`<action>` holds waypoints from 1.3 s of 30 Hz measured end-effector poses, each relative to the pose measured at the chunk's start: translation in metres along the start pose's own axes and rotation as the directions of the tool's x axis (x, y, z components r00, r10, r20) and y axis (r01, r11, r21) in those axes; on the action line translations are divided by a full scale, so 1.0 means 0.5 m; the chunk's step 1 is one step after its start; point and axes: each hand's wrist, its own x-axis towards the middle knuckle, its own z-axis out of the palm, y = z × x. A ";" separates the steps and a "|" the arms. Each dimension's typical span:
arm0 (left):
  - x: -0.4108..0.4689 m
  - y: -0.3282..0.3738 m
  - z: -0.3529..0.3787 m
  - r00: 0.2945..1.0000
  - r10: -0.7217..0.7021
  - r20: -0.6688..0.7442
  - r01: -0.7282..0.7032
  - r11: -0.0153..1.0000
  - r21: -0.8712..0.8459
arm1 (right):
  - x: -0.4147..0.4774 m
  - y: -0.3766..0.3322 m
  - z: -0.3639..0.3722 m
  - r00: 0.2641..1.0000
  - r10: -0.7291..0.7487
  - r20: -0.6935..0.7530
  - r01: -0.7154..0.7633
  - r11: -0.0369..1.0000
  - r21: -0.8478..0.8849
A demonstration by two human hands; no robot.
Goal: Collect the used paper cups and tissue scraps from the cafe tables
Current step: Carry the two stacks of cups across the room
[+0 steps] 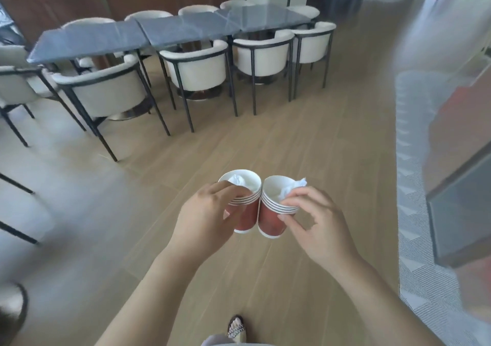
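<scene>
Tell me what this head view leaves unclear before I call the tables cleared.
Cup count, head view: the left hand in its grip covers the side of the left cup stack; the right hand covers part of the right cup stack.
Cup insides: hidden under the left tissue wad and the right tissue wad.
Far tables: glare and distance; small scraps would not show.
Right edge: a blur smears whatever stands there.
</scene>
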 end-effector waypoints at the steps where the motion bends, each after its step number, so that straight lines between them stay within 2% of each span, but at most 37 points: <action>1: 0.049 -0.019 0.008 1.000 0.014 0.011 -0.014 1.000 -0.011 | 0.042 0.019 0.008 1.000 0.012 -0.015 -0.013 1.000 -0.008; 8: 0.351 -0.110 0.138 0.981 0.102 0.167 -0.092 0.994 -0.063 | 0.261 0.200 0.044 0.991 0.119 -0.057 -0.123 0.991 -0.059; 15: 0.716 -0.155 0.336 0.910 0.284 0.301 -0.280 0.958 -0.057 | 0.525 0.463 0.049 0.971 0.221 -0.094 -0.230 0.969 -0.091; 17: 0.831 -0.157 0.386 0.898 0.297 0.325 -0.289 0.954 -0.073 | 0.618 0.537 0.034 0.968 0.233 -0.088 -0.242 0.965 -0.103; 24: 1.182 -0.192 0.516 0.910 0.312 0.275 -0.285 0.949 -0.135 | 0.922 0.746 0.005 0.978 0.190 -0.091 -0.202 0.967 -0.154; 33: 1.602 -0.342 0.697 0.950 0.210 0.232 -0.193 0.977 -0.095 | 1.332 1.024 0.071 0.990 0.127 -0.057 -0.134 0.979 -0.154; 39: 1.970 -0.388 0.814 0.929 0.282 0.241 -0.251 0.956 -0.154 | 1.634 1.231 0.072 0.979 0.179 -0.099 -0.193 0.970 -0.149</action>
